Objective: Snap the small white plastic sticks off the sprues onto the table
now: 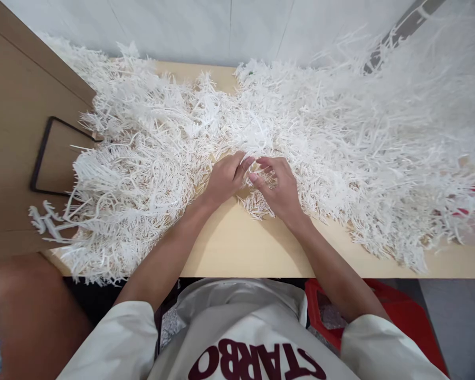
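In the middle of the head view, my left hand (225,178) and my right hand (282,191) meet above the table's near part. Both are closed, fingertips pinching a small white plastic sprig (255,168) between them. The fingers partly cover the sprig, so its full shape is hidden. Around both hands spreads a thick heap of similar white, thin-branched plastic sprigs (324,142). A small clump of them (257,206) lies just below my hands.
The heap covers much of the pale wooden table (253,248), against a light wall (206,31). A brown panel (16,105) with a black bent frame (39,155) stands left. Another person's bare limb (27,311) shows lower left; a red stool (399,311) stands lower right.
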A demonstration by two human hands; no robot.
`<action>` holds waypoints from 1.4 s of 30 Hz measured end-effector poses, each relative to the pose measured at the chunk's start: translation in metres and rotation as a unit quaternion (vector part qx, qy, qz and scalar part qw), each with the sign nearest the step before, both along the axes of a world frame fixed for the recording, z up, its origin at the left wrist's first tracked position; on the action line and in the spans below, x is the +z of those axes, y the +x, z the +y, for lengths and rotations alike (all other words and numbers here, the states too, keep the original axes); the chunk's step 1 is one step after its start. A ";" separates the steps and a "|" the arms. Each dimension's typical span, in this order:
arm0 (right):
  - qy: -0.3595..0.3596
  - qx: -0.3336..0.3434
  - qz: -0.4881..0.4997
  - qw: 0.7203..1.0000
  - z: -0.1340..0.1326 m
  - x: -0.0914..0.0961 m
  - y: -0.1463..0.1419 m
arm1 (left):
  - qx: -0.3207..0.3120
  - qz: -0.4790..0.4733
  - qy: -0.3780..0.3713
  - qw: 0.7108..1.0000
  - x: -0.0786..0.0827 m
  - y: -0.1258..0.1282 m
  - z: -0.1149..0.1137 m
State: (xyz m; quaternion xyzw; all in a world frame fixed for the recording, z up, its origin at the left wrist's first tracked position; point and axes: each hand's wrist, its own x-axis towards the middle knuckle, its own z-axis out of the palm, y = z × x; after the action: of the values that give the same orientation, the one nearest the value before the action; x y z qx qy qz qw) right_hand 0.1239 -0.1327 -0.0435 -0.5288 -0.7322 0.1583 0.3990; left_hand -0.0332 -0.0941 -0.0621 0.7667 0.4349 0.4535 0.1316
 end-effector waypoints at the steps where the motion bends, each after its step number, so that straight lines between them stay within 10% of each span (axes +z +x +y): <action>1: -0.007 0.023 -0.028 0.999 0.002 -0.001 0.001 | -0.006 0.020 0.022 1.000 0.000 0.000 0.000; 8: 0.048 0.092 -0.189 0.977 -0.001 -0.007 0.001 | -0.031 0.139 0.081 0.986 -0.006 -0.001 0.001; 22: 0.132 0.119 -0.086 0.980 -0.010 -0.009 -0.006 | -0.015 0.142 0.074 0.987 -0.011 0.002 0.001; 28: 0.206 0.329 -0.073 0.919 -0.037 -0.007 -0.026 | 0.098 0.050 -0.035 0.993 -0.006 -0.009 0.015; 35: 0.075 0.009 -0.017 0.997 -0.005 -0.002 0.000 | 0.045 -0.001 -0.089 0.995 0.000 -0.006 0.009; 42: -0.002 0.071 -0.164 0.984 0.003 -0.011 0.003 | -0.015 0.166 0.088 0.982 -0.005 -0.004 0.002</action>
State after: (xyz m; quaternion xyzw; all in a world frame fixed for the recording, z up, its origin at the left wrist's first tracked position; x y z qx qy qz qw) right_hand 0.1268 -0.1294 -0.0548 -0.4952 -0.8228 0.0988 0.2608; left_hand -0.0367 -0.0924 -0.0674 0.8467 0.3974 0.3538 -0.0032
